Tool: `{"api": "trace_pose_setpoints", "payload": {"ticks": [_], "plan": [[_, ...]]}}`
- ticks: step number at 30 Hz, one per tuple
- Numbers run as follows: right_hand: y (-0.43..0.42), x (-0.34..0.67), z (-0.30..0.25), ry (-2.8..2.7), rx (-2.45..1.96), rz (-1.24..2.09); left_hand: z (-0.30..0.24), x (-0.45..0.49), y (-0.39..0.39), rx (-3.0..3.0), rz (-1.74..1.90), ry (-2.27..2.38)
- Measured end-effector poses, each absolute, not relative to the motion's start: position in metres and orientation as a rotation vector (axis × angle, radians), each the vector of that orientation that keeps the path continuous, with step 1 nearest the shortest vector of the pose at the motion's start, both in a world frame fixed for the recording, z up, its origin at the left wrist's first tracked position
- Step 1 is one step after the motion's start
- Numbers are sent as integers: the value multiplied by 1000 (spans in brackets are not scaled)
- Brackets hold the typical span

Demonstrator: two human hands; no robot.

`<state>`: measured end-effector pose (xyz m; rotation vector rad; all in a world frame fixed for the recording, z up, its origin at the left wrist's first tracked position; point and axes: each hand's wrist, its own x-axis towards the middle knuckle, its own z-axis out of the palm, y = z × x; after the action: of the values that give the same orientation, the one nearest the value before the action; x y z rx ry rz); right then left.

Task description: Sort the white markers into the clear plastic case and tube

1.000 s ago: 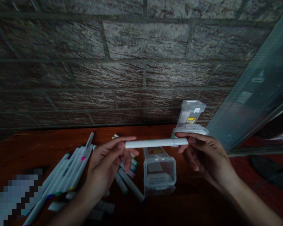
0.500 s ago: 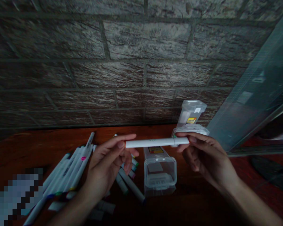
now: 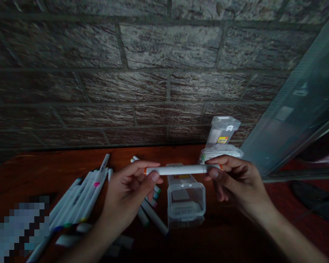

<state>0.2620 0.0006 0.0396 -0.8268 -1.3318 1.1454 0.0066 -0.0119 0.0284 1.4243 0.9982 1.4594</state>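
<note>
A white marker (image 3: 181, 169) with orange ends is held level between my two hands, above the table. My left hand (image 3: 133, 186) pinches its left end between thumb and fingers. At the opposite end, the thumb and fingers of my right hand (image 3: 235, 179) close on it. Just below the marker lies a clear plastic case (image 3: 186, 201), its mouth facing me and a yellow label partly covered by the marker. Several white markers (image 3: 84, 197) with coloured ends lie in a pile left of my left hand; others, partly hidden, are under and behind that hand.
Another clear case (image 3: 223, 131) with a yellow label stands at the back right, by a clear lidded container (image 3: 222, 150). A grey brick wall (image 3: 164, 84) rises behind the wooden table (image 3: 57, 160). On the right is a greyish panel (image 3: 285, 98). The lower left corner is pixelated.
My left thumb and fingers have closed more fully over the marker's left end. The right fingers have shifted inward along it, baring its orange tip. The marker sits slightly lower and more level.
</note>
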Motion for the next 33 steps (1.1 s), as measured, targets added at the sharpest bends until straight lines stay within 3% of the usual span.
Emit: {"api": "trace_pose_setpoints", "payload": {"ticks": [16, 33], "plan": [[-6, 253, 41, -1505, -861, 891, 32, 11, -14, 1631, 1523, 1139], [-4, 255, 36, -1506, -840, 933, 36, 11, -15, 1605, 1499, 1127]]}}
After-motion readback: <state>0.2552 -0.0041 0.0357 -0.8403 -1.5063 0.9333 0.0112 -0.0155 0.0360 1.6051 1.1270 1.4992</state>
